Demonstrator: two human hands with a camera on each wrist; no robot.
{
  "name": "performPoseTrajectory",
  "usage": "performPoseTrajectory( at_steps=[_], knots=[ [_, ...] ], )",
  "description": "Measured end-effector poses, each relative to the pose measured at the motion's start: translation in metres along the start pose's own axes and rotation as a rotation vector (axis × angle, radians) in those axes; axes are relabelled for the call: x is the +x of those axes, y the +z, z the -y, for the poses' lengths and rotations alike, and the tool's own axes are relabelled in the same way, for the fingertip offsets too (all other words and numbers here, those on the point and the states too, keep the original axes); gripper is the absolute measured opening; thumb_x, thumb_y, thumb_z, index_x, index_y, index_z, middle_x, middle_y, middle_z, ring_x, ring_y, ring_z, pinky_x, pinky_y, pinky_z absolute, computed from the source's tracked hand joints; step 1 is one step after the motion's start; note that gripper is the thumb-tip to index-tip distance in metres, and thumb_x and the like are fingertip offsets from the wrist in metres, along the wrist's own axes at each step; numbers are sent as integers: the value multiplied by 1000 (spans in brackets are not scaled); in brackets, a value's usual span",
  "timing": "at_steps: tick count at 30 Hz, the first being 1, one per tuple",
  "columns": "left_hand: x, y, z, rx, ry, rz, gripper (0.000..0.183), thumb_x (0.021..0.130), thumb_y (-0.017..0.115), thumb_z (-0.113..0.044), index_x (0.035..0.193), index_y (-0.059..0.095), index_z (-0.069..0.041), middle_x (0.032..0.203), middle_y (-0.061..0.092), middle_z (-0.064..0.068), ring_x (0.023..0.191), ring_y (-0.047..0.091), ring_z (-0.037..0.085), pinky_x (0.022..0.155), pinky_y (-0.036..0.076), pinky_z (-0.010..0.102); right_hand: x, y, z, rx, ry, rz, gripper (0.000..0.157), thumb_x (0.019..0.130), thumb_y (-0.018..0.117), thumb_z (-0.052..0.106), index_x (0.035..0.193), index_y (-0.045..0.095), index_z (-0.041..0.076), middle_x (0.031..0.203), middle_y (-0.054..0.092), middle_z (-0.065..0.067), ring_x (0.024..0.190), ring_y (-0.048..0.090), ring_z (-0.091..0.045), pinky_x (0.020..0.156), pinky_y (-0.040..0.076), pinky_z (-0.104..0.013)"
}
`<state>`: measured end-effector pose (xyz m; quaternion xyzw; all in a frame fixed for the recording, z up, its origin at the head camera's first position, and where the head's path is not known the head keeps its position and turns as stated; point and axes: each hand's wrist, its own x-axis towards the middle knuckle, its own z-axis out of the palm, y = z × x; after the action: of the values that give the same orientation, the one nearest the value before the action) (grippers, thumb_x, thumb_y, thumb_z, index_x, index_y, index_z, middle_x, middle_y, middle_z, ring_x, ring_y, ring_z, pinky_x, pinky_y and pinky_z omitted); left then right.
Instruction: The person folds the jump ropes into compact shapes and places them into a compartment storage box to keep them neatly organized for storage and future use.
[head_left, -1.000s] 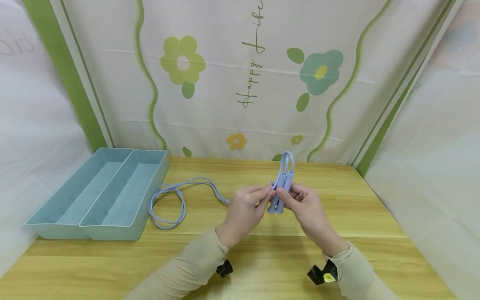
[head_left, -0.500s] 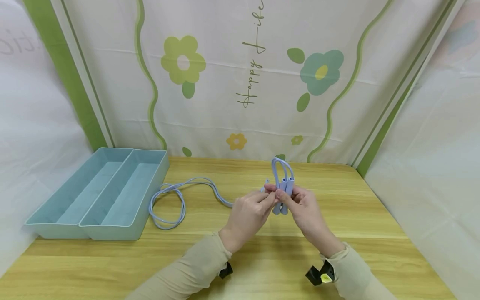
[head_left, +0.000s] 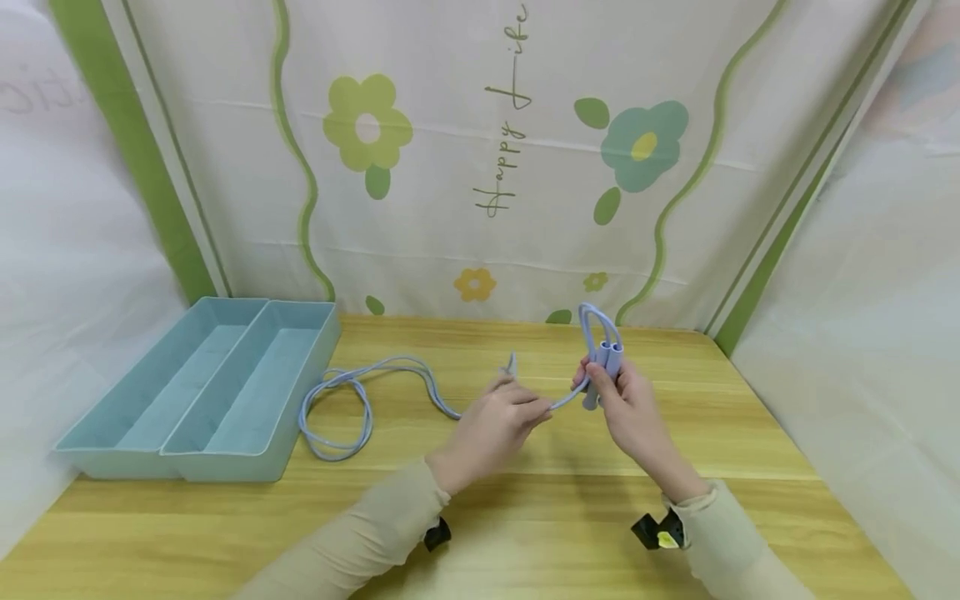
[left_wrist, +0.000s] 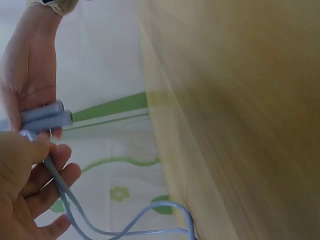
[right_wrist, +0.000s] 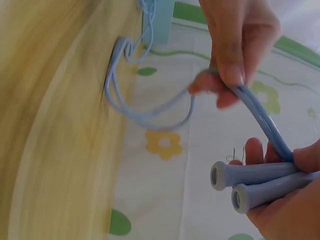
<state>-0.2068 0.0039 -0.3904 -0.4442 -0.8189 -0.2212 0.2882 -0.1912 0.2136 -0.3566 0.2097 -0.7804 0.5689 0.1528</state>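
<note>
A light blue jump rope [head_left: 431, 385] runs from the tabletop up to both hands. My right hand [head_left: 636, 412] grips its two handles [head_left: 611, 362] side by side, with the doubled cord looping above their tops. To the left, my left hand [head_left: 491, 433] pinches the doubled cord between thumb and fingers, a short way from the handles. In the right wrist view, the doubled cord [right_wrist: 262, 117] stretches between the two hands, and the handle ends [right_wrist: 237, 187] point away from the right palm. A small bend of cord shows behind the left hand.
Two blue-green trays [head_left: 258, 454] stand side by side at the left of the wooden table [head_left: 525, 517]. A loose coil of the cord lies against the right tray. A patterned curtain [head_left: 442, 167] rises behind the table, with pale curtains at both sides.
My hands have drawn apart. The right hand has moved right and slightly up with the handles, and the left has slid left along the cord. A stretch of cord now shows between them.
</note>
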Motion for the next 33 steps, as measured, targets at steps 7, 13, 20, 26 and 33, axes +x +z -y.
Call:
performPoseTrajectory(
  at_steps=[7, 13, 20, 26, 33],
  knots=[
    [-7, -4, 25, -15, 49, 106, 15, 94, 70, -17, 105, 77, -9, 86, 70, -2, 78, 64, 10, 97, 46, 40, 7, -19, -2, -84, -92, 28, 18, 105, 44, 2, 106, 57, -9, 90, 61, -16, 81, 62, -19, 72, 54, -26],
    [-14, -10, 41, -120, 5, 141, 15, 95, 69, -16, 103, 78, -9, 82, 69, -3, 68, 60, 5, 78, 45, 29, 10, -30, -4, -207, -68, 95, 18, 105, 47, 6, 93, 58, -1, 96, 64, -10, 77, 58, -19, 63, 52, -29],
    [-16, -16, 58, -184, -25, 195, 19, 96, 68, -18, 109, 77, -8, 80, 68, -4, 61, 53, 1, 80, 49, 32, 11, -33, -7, -248, -68, 186, 19, 106, 46, 8, 90, 55, 5, 91, 60, -6, 62, 47, -18, 51, 42, -29],
    [-13, -23, 66, -299, -88, 264, 21, 97, 65, -17, 112, 75, -5, 73, 64, -6, 55, 46, 2, 55, 45, 21, 12, -32, -12, -234, -47, 219, 18, 105, 47, 7, 90, 56, 5, 90, 60, -7, 69, 53, -20, 54, 44, -30],
    [4, -33, 64, -284, -73, 296, 19, 98, 64, -15, 107, 77, -5, 81, 70, 1, 62, 55, 0, 58, 46, 19, 8, -30, -25, -307, -29, 312, 12, 103, 54, 10, 91, 56, 11, 68, 50, -8, 52, 36, -9, 46, 36, -26]
  ],
)
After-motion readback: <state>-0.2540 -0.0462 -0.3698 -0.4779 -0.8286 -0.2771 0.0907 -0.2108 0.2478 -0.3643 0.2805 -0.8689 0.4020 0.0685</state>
